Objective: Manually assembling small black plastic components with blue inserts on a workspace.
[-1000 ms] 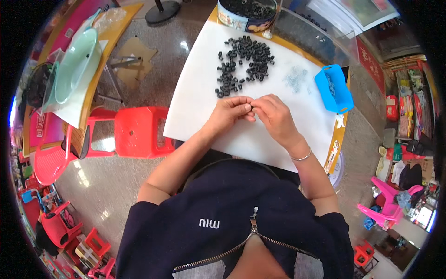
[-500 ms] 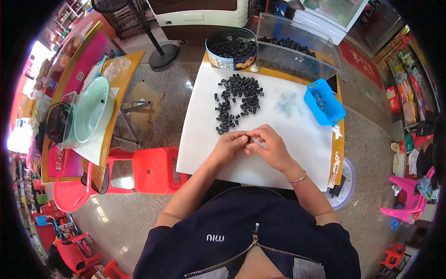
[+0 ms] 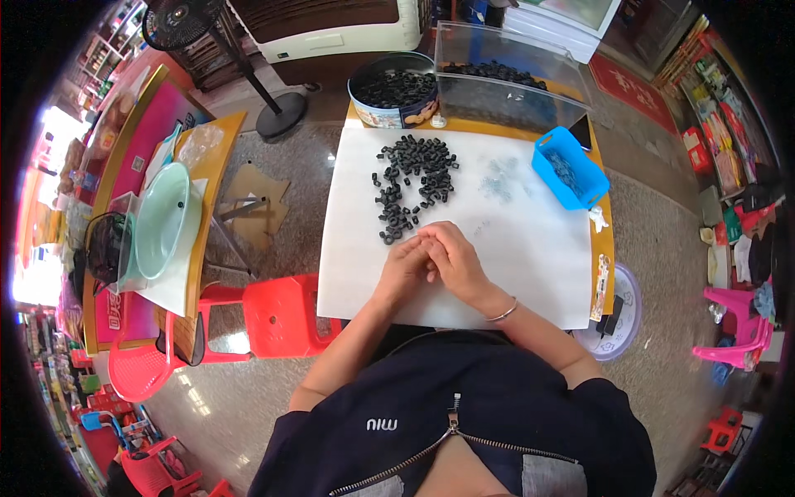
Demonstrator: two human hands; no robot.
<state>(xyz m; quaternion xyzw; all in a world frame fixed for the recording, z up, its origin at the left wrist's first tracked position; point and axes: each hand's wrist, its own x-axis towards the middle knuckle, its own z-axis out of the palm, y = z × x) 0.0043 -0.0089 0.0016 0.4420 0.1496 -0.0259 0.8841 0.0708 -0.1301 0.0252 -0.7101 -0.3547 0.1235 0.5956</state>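
My left hand and my right hand meet over the near middle of the white-covered table. Both have their fingers bent and pressed together; the right fingers lie over the left fingertips. Whatever is between them is hidden. Just beyond my left hand, a loose pile of small black ring-like plastic parts trails toward me. Faint scattered translucent bits lie on the white sheet to the right of the pile. At the table's right side sits a blue plastic basket with small bluish pieces inside.
Along the far edge stand a round tin of black parts and a clear plastic box holding more. A red stool is left of the table. Farther left, a side table carries a pale green basin. A fan stands behind.
My fingers have closed together, the right ones folding over the left; a small dark part seen between them earlier is now hidden. The whole view has shifted slightly.
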